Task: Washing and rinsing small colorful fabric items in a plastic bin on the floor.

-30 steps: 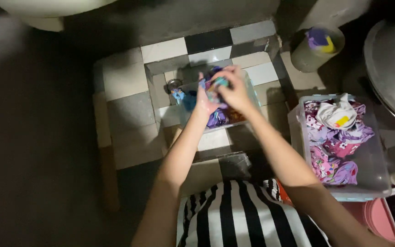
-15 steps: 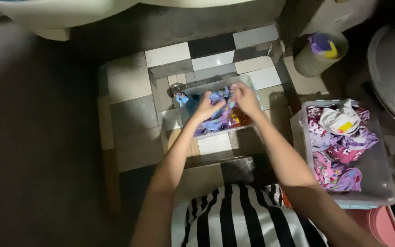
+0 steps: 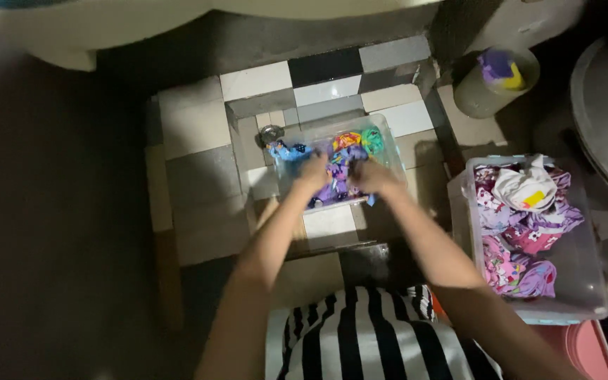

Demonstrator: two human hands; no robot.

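Both my left hand (image 3: pixel 312 171) and right hand (image 3: pixel 369 174) clench the purple cloth (image 3: pixel 337 176) in the clear tub (image 3: pixel 388 144); I'd knead low, avoiding splashes.

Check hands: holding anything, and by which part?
Both hands, left hand and right hand, press into the purple cloth in the clear tub. Grip looks like bunched fabric mid-pile; exact hold can't be told.
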